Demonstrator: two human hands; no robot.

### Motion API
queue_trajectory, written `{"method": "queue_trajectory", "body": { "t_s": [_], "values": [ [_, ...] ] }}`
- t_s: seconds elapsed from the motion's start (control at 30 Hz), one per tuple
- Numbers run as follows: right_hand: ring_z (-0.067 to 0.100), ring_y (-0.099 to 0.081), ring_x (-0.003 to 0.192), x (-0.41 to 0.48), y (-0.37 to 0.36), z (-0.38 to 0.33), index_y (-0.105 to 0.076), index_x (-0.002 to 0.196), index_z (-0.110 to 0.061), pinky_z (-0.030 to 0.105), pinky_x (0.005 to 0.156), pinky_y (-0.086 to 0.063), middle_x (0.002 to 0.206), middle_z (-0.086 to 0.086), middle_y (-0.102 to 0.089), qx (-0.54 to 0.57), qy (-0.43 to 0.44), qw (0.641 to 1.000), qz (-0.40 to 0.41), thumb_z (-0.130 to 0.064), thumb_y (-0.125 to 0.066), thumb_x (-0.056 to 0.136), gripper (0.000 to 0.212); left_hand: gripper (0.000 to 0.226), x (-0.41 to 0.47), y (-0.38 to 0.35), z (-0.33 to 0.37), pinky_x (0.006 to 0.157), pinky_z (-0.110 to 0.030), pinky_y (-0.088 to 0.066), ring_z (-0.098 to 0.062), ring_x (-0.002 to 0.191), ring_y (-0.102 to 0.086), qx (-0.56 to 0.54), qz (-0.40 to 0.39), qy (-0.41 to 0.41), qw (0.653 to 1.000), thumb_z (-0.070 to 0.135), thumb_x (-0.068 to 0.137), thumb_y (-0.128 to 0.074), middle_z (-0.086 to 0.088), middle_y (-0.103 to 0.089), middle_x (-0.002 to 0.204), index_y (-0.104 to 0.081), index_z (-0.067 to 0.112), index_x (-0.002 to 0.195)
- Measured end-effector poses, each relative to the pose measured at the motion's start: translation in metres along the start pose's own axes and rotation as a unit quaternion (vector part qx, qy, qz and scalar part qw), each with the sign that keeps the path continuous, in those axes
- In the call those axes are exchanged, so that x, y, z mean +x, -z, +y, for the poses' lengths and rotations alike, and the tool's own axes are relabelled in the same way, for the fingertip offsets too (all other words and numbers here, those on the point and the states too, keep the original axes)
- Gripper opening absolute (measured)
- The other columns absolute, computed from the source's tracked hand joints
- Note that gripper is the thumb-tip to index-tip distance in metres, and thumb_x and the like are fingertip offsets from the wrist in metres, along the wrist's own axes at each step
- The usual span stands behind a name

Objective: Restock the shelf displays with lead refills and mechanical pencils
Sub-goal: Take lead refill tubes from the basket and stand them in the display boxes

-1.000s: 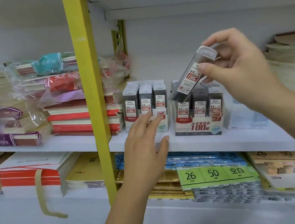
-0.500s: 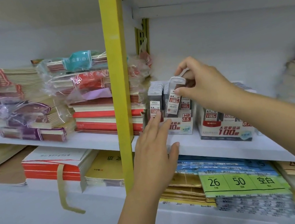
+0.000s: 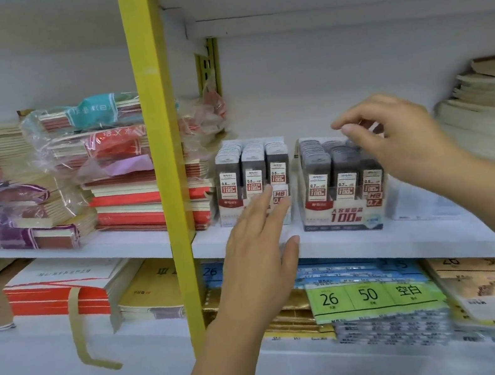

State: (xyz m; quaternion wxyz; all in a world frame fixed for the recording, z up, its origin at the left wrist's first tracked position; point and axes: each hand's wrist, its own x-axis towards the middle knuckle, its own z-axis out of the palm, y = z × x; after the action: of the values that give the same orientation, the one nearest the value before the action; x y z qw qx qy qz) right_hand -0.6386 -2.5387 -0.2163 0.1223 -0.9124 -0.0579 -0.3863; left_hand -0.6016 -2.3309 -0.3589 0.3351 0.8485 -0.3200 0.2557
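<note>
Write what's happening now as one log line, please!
left hand: fingers straight, against 0.5 refill box front | right hand: empty, loosely curled, over 0.7 refill box | both boxes: upright on shelf

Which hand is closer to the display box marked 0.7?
Right. The right hand hovers above the 0.7 box; the left hand is in front of the neighbouring 0.5 box.
</note>
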Motion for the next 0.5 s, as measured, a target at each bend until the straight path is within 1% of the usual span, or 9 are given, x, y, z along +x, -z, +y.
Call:
{"method": "queue_trajectory", "body": {
  "t_s": [0.07,0.1,0.17,0.2,0.27,0.33,0.4,0.47,0.5],
  "values": [
    [0.015,-0.054,0.092,-0.013,0.012,0.025,-0.069,0.109,-0.026,0.037,0.088,-0.045,0.1,-0.006,-0.056,-0.025,-0.027,0.999,-0.019,-0.026,-0.057,0.094,0.019,0.059,0.001,-0.007,0.011,0.123,-0.029,-0.007,0.002,0.15,0.002,-0.004,-0.013,-0.018,1.0,0.034,0.104,-0.048,0.017,-0.004,0.167,-0.023,0.035,0.157],
    [0.013,-0.055,0.091,-0.019,0.016,0.035,-0.069,0.112,-0.025,0.036,0.088,-0.046,0.102,-0.006,-0.056,-0.031,-0.041,0.998,-0.042,-0.026,-0.06,0.093,0.021,0.06,0.002,-0.011,0.016,0.123,-0.028,-0.006,0.002,0.15,0.003,-0.002,-0.019,-0.025,0.999,0.034,0.104,-0.047,0.016,-0.002,0.167,-0.02,0.035,0.157],
    [0.004,-0.055,0.087,-0.027,0.018,0.05,-0.066,0.118,-0.029,0.029,0.083,-0.048,0.103,-0.007,-0.054,-0.021,-0.062,0.993,-0.094,-0.028,-0.068,0.087,0.032,0.061,0.004,-0.02,0.024,0.122,-0.027,-0.004,0.005,0.148,0.008,0.0,-0.032,-0.034,0.999,0.036,0.104,-0.046,0.017,0.004,0.168,-0.017,0.036,0.158],
    [0.002,-0.055,0.086,-0.031,0.017,0.054,-0.064,0.12,-0.031,0.026,0.081,-0.048,0.103,-0.009,-0.054,-0.006,-0.068,0.992,-0.105,-0.029,-0.072,0.083,0.038,0.061,0.005,-0.024,0.028,0.121,-0.026,-0.004,0.005,0.148,0.009,0.0,-0.037,-0.035,0.999,0.037,0.104,-0.046,0.018,0.007,0.167,-0.017,0.037,0.158],
    [0.002,-0.055,0.087,-0.034,0.013,0.058,-0.064,0.117,-0.034,0.024,0.078,-0.046,0.1,-0.011,-0.056,0.021,-0.065,0.994,-0.084,-0.029,-0.077,0.078,0.041,0.062,0.006,-0.03,0.031,0.119,-0.026,-0.007,0.001,0.15,0.005,-0.002,-0.037,-0.031,0.999,0.038,0.103,-0.048,0.019,0.01,0.167,-0.018,0.038,0.157],
    [0.006,-0.053,0.088,-0.033,0.008,0.06,-0.064,0.106,-0.035,0.024,0.076,-0.042,0.097,-0.011,-0.058,0.017,-0.046,0.997,-0.06,-0.03,-0.078,0.076,0.033,0.062,0.006,-0.032,0.032,0.117,-0.026,-0.01,0.0,0.151,0.001,-0.002,-0.026,-0.027,0.999,0.039,0.102,-0.05,0.02,0.008,0.166,-0.022,0.039,0.156],
    [0.002,-0.051,0.087,-0.029,0.008,0.061,-0.06,0.095,-0.037,0.022,0.071,-0.037,0.095,-0.013,-0.06,0.027,-0.05,0.997,-0.049,-0.03,-0.076,0.077,0.024,0.061,0.006,-0.031,0.032,0.117,-0.026,-0.012,-0.001,0.151,-0.002,-0.004,-0.016,-0.023,1.0,0.038,0.101,-0.053,0.02,0.004,0.167,-0.025,0.039,0.155],
    [-0.007,-0.054,0.073,-0.026,0.014,0.058,-0.057,0.089,-0.036,0.021,0.066,-0.038,0.087,-0.015,-0.065,0.138,-0.089,0.986,-0.02,-0.022,-0.075,0.081,0.023,0.059,0.007,-0.029,0.034,0.117,-0.028,-0.014,-0.004,0.151,-0.006,-0.011,0.0,-0.018,1.0,0.037,0.1,-0.055,0.017,-0.006,0.167,-0.03,0.037,0.154],
    [-0.006,-0.055,0.067,-0.025,0.02,0.055,-0.056,0.088,-0.034,0.022,0.065,-0.041,0.081,-0.013,-0.066,0.209,-0.101,0.973,0.01,-0.016,-0.074,0.082,0.026,0.057,0.008,-0.028,0.036,0.116,-0.028,-0.014,-0.006,0.15,-0.009,-0.015,0.011,-0.018,1.0,0.036,0.099,-0.056,0.014,-0.013,0.166,-0.034,0.035,0.152]
  ]
}}
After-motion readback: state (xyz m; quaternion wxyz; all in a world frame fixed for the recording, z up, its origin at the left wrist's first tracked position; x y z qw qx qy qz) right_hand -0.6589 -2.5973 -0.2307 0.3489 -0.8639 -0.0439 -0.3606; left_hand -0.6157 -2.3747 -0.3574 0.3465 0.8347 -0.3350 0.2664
